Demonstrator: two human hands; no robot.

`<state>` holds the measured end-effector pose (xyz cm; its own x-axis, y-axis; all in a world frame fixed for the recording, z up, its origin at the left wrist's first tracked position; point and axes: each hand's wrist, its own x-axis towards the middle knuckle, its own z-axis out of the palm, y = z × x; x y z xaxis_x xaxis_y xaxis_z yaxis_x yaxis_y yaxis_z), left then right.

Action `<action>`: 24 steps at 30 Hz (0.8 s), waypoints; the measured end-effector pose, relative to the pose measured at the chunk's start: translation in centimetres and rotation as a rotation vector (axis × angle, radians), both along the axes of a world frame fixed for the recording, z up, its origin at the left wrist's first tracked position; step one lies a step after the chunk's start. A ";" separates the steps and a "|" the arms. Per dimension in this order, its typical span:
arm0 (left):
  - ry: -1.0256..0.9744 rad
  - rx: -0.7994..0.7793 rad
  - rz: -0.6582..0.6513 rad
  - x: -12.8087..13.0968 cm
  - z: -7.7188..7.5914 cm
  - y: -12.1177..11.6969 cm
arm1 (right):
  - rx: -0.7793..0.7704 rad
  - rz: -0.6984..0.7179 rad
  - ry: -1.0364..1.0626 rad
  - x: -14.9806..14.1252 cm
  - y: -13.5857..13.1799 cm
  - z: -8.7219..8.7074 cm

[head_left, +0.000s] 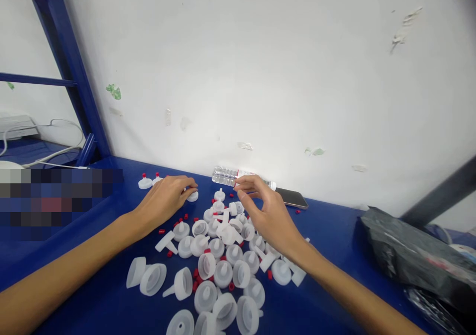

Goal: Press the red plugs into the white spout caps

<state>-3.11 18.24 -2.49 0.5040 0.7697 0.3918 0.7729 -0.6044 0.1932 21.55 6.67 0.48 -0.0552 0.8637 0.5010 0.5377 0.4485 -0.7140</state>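
Observation:
My left hand (165, 198) is closed in a pinch over the top of a white nozzle cap (192, 196), whose wide base sits on the blue table; the fingers hide its tip. My right hand (268, 213) hovers above the right side of the pile, thumb and fingers apart, with nothing visible between them. Below and between both hands spreads a loose pile of white plastic nozzle caps (223, 274), some upright, others tipped over. Small red tip caps (196, 286) lie scattered among them. Left of my left hand stand white nozzle caps with red tips (145, 182).
A clear plastic bottle (224, 175) lies along the wall beside a dark phone (292, 197). At the right is a dark plastic bag (405, 241). A blue metal frame (76, 62) rises at the left, near white cables (55, 152). One left area is pixelated.

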 end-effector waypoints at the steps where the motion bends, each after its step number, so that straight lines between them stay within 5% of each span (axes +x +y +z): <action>1: -0.013 0.003 -0.004 0.0 -0.1 0.1 | 0.005 -0.007 0.000 0.1 0.1 -0.1; 8: -0.082 -0.038 0.006 0.1 -0.4 0.6 | 0.049 -0.038 0.004 1.1 0.4 1.2; 14: -0.144 -0.105 0.017 0.1 -1.0 0.4 | 0.088 -0.220 0.038 4.4 -2.0 3.4; 18: -0.218 -0.092 0.002 0.4 -1.2 0.1 | 0.096 -0.444 -0.082 8.1 -4.3 0.7; 24: -0.428 -0.049 0.043 0.2 0.1 -1.8 | 0.057 -0.548 -0.088 11.9 -5.3 -3.8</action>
<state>-2.90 16.47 -2.44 0.2709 0.8097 0.5207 0.6414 -0.5551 0.5296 33.43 1.41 -3.28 0.3504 0.7497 0.5614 0.7596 0.1232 -0.6386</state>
